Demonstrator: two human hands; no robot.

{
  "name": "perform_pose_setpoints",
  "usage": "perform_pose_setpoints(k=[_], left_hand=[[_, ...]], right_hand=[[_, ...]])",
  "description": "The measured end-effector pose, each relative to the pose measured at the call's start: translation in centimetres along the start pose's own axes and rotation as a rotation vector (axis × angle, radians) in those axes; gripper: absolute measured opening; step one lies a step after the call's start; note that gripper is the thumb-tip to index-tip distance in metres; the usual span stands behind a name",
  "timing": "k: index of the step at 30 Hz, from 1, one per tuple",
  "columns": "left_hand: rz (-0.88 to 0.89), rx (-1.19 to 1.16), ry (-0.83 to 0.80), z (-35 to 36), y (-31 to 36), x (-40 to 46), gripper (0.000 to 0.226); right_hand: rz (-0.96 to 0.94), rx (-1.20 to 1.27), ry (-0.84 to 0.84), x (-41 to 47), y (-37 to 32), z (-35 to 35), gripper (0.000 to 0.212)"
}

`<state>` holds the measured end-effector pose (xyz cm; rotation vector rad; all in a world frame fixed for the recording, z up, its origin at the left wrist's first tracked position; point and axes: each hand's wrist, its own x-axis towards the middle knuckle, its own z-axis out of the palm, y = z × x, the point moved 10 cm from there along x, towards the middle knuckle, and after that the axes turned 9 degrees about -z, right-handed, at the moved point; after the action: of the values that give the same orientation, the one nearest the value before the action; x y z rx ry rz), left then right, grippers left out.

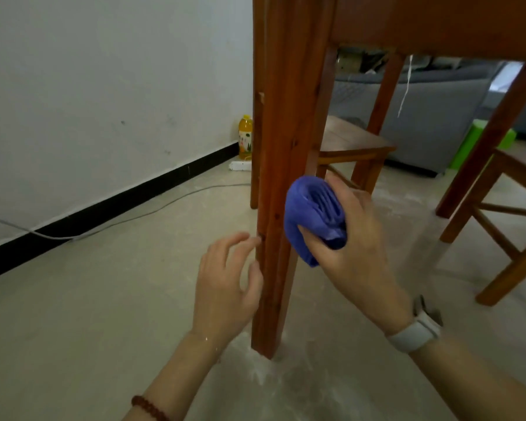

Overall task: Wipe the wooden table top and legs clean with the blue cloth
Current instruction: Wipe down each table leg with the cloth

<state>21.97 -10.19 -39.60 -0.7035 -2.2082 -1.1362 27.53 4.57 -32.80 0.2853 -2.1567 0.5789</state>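
The near wooden table leg (275, 177) runs down the middle of the head view to the floor, under the table's apron (438, 22). My right hand (353, 247) grips a bunched blue cloth (313, 217) and holds it against the right side of that leg, about halfway down. My left hand (225, 284) is on the leg's left side, fingers loosely spread and curled, fingertips touching the wood; it holds nothing. Other table legs (383, 110) stand further back.
A wooden stool (353, 141) sits under the table and a wooden chair frame (498, 214) stands at right. An orange drink bottle (245, 136), a white power strip (240, 166) and a grey cable (119, 221) lie by the wall. A grey sofa (431, 117) is behind.
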Motion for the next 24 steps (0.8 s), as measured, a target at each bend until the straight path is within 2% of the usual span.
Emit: perform_pose_setpoints(k=[3,5,7,9,12,15,19,22,24], left_hand=[[-0.22,-0.268,-0.038,-0.4,-0.2,4.9,0.033],[-0.421,-0.512,-0.162,0.9,-0.6,7.1,0.033],[-0.597,-0.736,-0.302,2.8,-1.1,7.8,0.034],[-0.676,-0.877,-0.389,4.0,-1.6,7.5,0.043],[-0.744,-0.987,-0.463,5.4,-3.8,6.0,0.055],[-0.816,-1.021,-0.511,6.6,-6.4,4.0,0.059],[-0.914,-0.921,-0.432,6.9,-10.7,1.6,0.054],[-0.938,-0.829,-0.4,6.6,-12.5,-0.3,0.043],[-0.929,-0.76,-0.4,6.4,-13.1,-1.6,0.034]], right_hand=[[-0.339,-0.281,0.181,3.9,-5.2,-2.5,0.055],[-0.477,-0.448,0.284,6.1,-7.9,-3.2,0.045],[-0.509,-0.558,0.336,8.2,-9.1,-3.4,0.041],[-0.477,-0.62,0.312,9.7,-9.0,-2.6,0.045],[-0.474,-0.698,0.154,8.4,-7.4,1.3,0.047],[-0.552,-0.751,-0.063,2.8,-5.0,6.3,0.048],[-0.657,-0.768,-0.275,-6.1,-1.7,14.0,0.033],[-0.73,-0.779,-0.59,-13.4,0.8,20.9,0.031],[-0.681,-0.756,-0.801,-17.5,2.2,23.8,0.035]])
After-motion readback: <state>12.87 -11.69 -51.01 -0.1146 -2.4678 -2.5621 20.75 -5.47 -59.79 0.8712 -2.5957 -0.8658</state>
